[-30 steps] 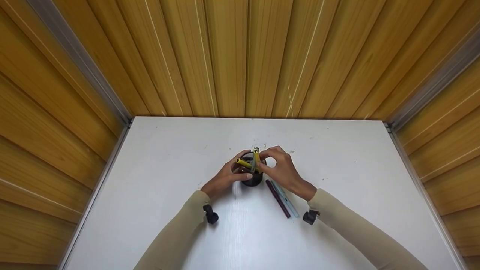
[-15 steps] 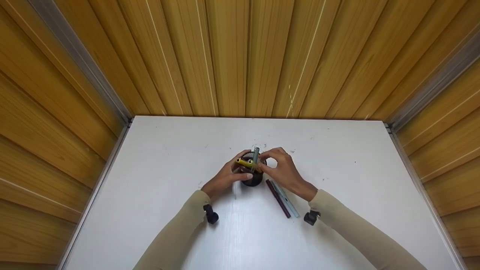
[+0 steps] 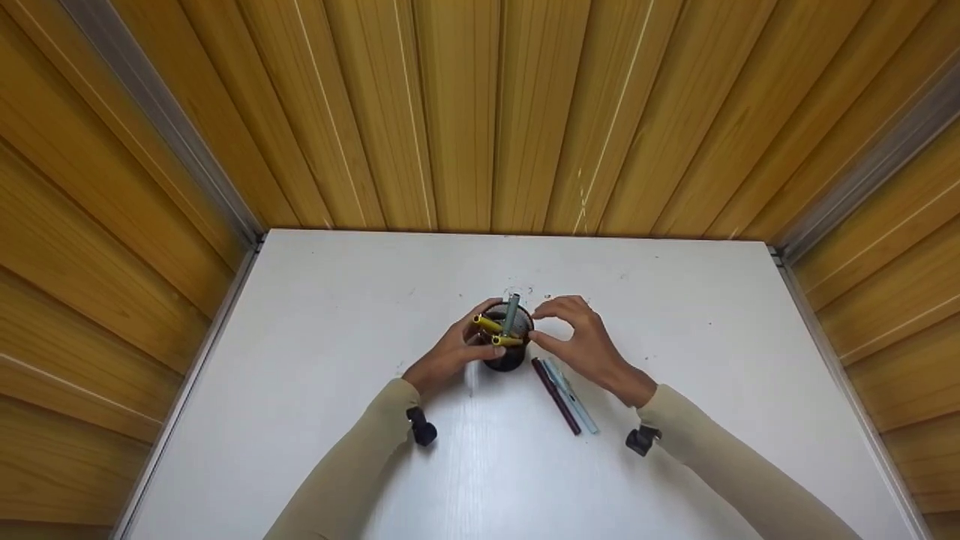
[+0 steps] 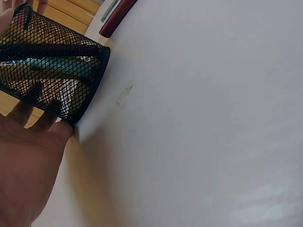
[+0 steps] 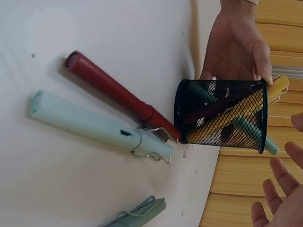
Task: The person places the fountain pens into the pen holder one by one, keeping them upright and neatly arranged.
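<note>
A black mesh pen cup (image 3: 506,363) stands on the white table, gripped from the left by my left hand (image 3: 448,358), its thumb across the front. Leaning inside are a yellow pen (image 3: 486,324), a second yellow pen (image 3: 506,341) and a grey-green pen (image 3: 511,315). A dark pen also shows through the mesh (image 5: 227,104) in the right wrist view. Beside the cup's right rim is my right hand (image 3: 589,346), fingers loosely bent and holding nothing; whether a fingertip touches the rim I cannot tell.
On the table right of the cup lie a maroon pen (image 3: 555,396) and a light blue pen (image 3: 571,397), side by side. Another grey-green pen (image 5: 139,215) lies near them in the right wrist view. Wood-patterned panels (image 3: 450,112) rise behind the table.
The second yellow pen, earlier held upright in my right hand, has been let go inside the cup and now leans toward the front left. My right hand has drawn back rightward; my left stays put.
</note>
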Available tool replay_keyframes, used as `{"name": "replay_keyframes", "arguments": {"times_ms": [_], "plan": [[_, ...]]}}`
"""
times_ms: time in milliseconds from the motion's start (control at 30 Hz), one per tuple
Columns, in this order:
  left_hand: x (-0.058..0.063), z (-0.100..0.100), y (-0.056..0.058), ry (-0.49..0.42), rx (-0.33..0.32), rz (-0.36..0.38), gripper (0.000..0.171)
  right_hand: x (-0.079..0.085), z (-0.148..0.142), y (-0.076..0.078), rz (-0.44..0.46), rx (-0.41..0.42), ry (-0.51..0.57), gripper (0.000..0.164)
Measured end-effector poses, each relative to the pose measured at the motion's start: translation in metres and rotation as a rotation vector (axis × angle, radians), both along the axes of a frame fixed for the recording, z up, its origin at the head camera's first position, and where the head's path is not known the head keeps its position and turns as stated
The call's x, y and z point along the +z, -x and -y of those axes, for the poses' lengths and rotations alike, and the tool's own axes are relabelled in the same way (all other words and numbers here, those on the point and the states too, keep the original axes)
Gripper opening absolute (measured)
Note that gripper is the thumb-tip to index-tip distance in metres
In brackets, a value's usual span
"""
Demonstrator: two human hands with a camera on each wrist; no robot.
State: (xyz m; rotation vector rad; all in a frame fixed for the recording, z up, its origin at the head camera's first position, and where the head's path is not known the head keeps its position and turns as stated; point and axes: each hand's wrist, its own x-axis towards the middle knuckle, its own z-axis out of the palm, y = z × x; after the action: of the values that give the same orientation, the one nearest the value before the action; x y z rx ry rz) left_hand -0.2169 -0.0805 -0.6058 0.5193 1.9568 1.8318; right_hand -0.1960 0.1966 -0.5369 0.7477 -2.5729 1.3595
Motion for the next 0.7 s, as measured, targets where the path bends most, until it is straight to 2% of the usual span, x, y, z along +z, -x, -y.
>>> {"name": "replay_keyframes", "arguments": {"times_ms": [233,467,700], "plan": [[0.003,-0.001,-0.001,-0.018,0.003,0.048,0.093,-0.005,-0.016,-0.005,0.015,-0.018,-0.004,0.029],[0.002,0.000,-0.001,-0.010,-0.002,0.031,0.091,-0.014,-0.033,-0.011,0.034,-0.040,-0.020,0.035],[0.002,0.001,-0.002,-0.029,-0.014,0.018,0.093,-0.034,-0.047,-0.018,0.051,-0.070,-0.054,0.041]]}}
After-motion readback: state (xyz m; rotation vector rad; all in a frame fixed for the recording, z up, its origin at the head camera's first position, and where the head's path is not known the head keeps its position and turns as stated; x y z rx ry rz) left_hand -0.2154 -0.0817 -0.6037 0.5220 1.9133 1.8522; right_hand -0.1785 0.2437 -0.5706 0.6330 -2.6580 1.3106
